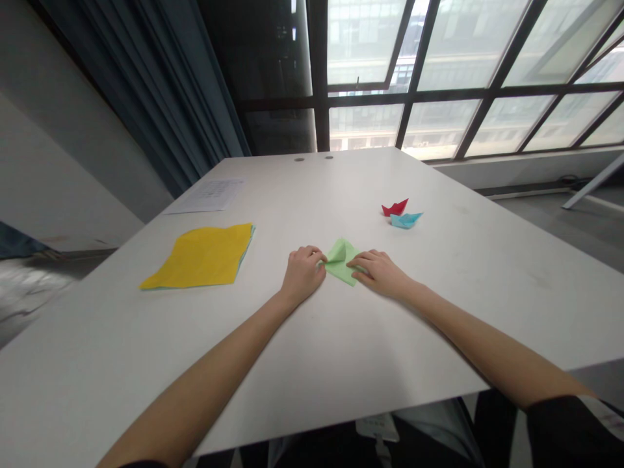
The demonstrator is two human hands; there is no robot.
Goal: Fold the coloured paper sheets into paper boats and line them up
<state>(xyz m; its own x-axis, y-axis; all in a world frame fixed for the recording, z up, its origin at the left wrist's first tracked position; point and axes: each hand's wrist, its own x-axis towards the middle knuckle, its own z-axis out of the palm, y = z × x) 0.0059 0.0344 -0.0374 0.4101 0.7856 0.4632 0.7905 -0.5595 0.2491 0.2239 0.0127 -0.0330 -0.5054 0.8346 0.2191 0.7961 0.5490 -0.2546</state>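
Observation:
A small light green sheet of folded paper (343, 268) lies on the white table between my two hands, with one flap raised along its far side. My left hand (304, 272) pinches its left corner between thumb and fingers. On the opposite corner, my right hand (380, 272) has its fingertips and thumb closed on the paper's edge. The paper's outer corners are partly hidden under the fingers.
A yellow stack of paper (205, 257) lies to the left. Behind it is a printed sheet (207, 196). A red paper boat (394, 208) and a blue paper boat (405, 221) stand beyond my right hand on the white table (312, 364).

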